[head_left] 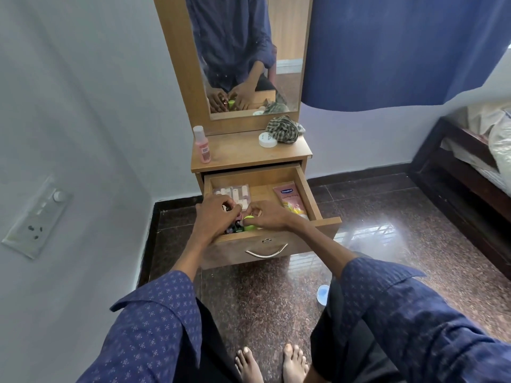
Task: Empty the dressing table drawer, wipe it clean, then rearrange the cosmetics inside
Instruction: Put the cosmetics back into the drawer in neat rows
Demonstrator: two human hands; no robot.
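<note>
The drawer (309, 189) of the wooden dressing table (249, 153) stands pulled out toward the person, its long axis running roughly from 9 to 3 o'clock and its open front face with the curved metal handle (266, 251) pointing toward 6 o'clock. Both hands are down inside its near half. The left hand (214, 214) is curled over a cluster of small dark bottles (233, 229) at the drawer's near left; the fingers bend round something there, but what exactly they grip is hidden under the knuckles. The right hand (269, 215) pinches a small green-capped item (249, 222) just beside the left hand; only the green cap shows, the rest is covered. Behind the hands, toward 12 o'clock, a flat clear pack of pale pieces (235, 193) lies against the left back corner, partly hidden by the left hand. A pink tube (291, 200) lies along the right wall, its long axis from 12 to 6 o'clock and tilted slightly, its near end cut off by the right wrist. On the tabletop a pink bottle (202, 145) stands upright at 9 o'clock, and a white round jar (266, 140) touches a crumpled checked cloth (284, 129) at 3 o'clock. The mirror (243, 51) above reflects the hands only dimly
</note>
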